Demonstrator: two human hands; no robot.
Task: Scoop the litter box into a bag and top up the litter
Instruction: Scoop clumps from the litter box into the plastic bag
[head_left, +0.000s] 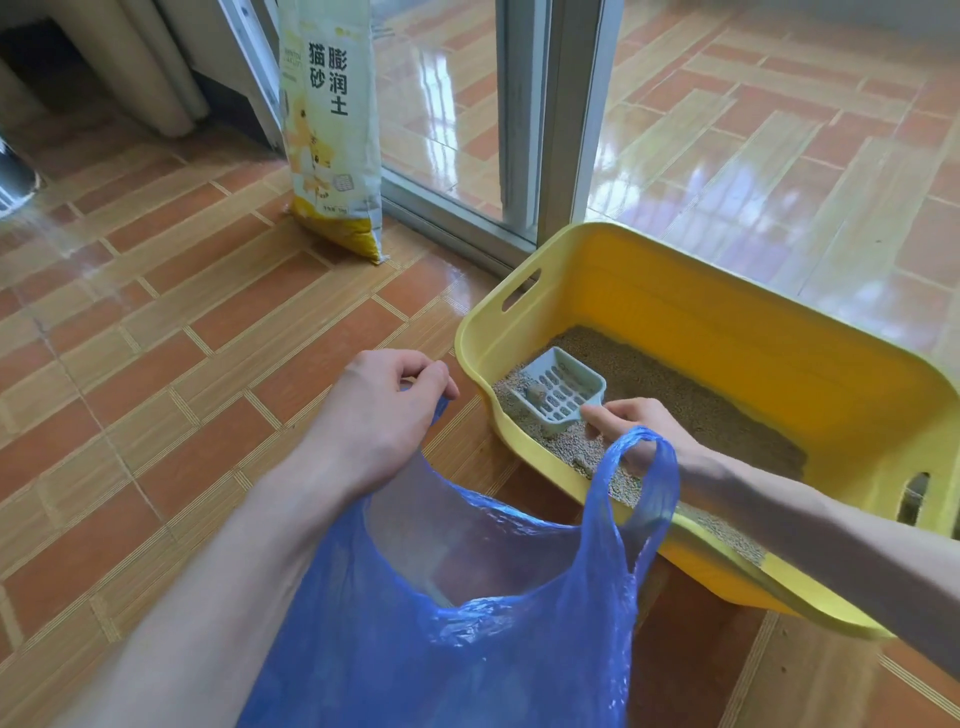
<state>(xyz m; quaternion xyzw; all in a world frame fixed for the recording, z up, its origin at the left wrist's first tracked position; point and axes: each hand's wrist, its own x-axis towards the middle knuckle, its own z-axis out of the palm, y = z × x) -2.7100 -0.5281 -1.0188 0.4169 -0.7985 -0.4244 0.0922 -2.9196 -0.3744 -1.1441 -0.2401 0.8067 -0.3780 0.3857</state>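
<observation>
Presently listed, fingers first. Left hand (382, 415): fingers curled tight, pinching one handle loop of the blue plastic bag (441, 623) and lifting it, at 9 o'clock from the box corner. Right hand (636, 426): fingers closed round the handle of the pale blue slotted scoop (558, 389); the bag's other handle loop is looped over this wrist. Scoop: blade lying in the grey litter (675, 395) at the near-left corner of the yellow litter box (779, 322), a grey clump (535, 393) resting in it. Bag: mouth spread open between the two forearms, at 7 o'clock from the box, touching its near rim. Litter sack (332, 130), yellow and white: upright at 11 o'clock, well apart, just beside the sliding door frame (524, 114). Floor (156, 338): orange and tan tile, glossy.
</observation>
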